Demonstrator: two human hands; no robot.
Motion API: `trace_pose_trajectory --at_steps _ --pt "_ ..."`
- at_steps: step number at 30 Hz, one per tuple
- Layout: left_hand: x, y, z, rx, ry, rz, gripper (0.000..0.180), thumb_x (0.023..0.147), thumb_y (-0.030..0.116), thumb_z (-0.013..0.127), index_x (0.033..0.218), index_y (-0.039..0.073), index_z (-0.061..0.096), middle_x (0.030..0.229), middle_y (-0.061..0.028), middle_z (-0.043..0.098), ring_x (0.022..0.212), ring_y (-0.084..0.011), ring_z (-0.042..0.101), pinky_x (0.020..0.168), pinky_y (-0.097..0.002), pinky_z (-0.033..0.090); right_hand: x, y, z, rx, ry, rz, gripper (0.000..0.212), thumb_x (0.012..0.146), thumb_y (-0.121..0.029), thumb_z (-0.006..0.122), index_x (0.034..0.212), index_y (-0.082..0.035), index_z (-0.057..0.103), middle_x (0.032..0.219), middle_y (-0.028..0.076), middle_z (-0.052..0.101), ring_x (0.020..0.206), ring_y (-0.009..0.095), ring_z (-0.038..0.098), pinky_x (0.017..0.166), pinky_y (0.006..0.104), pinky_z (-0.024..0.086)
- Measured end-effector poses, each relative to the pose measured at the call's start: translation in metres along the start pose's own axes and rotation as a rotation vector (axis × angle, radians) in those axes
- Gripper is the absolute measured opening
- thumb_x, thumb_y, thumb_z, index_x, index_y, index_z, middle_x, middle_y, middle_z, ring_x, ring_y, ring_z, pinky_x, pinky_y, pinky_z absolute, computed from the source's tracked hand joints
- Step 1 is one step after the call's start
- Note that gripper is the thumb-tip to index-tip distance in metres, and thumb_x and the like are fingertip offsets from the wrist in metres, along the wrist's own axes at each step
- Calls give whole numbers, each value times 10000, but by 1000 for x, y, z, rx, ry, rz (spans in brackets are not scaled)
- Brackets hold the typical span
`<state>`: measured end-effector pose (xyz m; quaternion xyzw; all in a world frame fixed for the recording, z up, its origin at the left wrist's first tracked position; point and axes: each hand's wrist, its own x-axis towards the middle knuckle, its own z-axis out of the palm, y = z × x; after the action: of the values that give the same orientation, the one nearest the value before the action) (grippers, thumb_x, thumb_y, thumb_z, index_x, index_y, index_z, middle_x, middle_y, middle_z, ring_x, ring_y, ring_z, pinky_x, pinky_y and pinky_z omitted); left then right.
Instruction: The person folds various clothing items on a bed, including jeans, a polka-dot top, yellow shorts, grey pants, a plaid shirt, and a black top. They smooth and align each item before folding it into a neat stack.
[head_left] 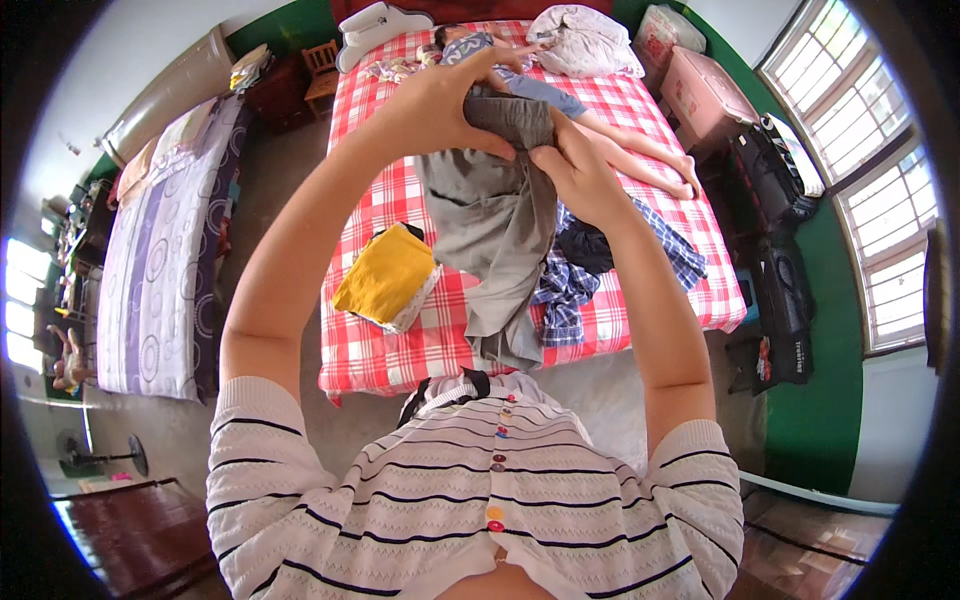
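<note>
A pair of grey trousers (482,215) hangs in front of me over the bed, held up by its waistband. My left hand (447,105) is closed on the left side of the waistband, thumb toward me. At the right side, my right hand (582,172) pinches the waistband's edge. The legs of the trousers drop down to the bed's near edge. To their left lies a folded pile of clothes with a yellow piece (385,274) on top. A blue checked shirt (566,290) and a black garment (587,246) lie crumpled to the right, partly behind my right forearm.
The bed has a red-and-white checked sheet (365,350). A person (640,150) lies across its far part, near a bunched white quilt (585,42) and a white pillow (382,32). A second bed (150,290) stands left. Bags (785,300) and a pink box (705,88) line the right wall.
</note>
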<state>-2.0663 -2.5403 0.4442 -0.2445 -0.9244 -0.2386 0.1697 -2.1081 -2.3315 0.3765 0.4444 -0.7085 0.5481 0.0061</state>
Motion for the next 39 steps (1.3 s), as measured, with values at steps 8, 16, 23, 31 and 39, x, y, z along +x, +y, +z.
trace_pose_trajectory --at_steps 8,16,23,31,39 --pt "13 3 -8 86 -133 0 482 717 322 777 1090 52 636 947 -116 679 879 -209 634 810 -332 480 -82 55 41 54 499 -13 645 730 -167 766 1217 -11 372 1129 118 463 1080 239 473 946 376 393" --pt "42 66 -93 23 -128 -233 276 781 100 693 1031 2 628 975 -83 657 951 -214 610 900 -358 472 -183 149 134 -110 445 363 415 781 -157 681 1111 20 503 1035 188 577 969 334 574 833 382 453" --pt "12 54 -132 311 20 -354 326 792 98 681 1098 21 601 1033 -110 649 977 -233 610 912 -356 475 -163 102 168 368 -6 343 336 810 -226 674 983 52 598 905 240 642 837 365 623 727 406 479" --pt "-70 -51 -238 230 222 -347 435 856 46 631 1278 81 534 1200 -90 606 1112 -210 569 1011 -356 444 -218 172 196 68 122 403 116 756 -73 599 823 21 594 794 126 585 680 300 593 659 357 477" --pt "-122 -35 -336 638 264 -675 345 895 180 610 1195 19 557 1111 -136 647 1020 -225 624 901 -367 503 -212 181 217 527 29 324 605 736 -149 657 1262 -6 395 1187 185 503 1125 270 509 923 377 412"
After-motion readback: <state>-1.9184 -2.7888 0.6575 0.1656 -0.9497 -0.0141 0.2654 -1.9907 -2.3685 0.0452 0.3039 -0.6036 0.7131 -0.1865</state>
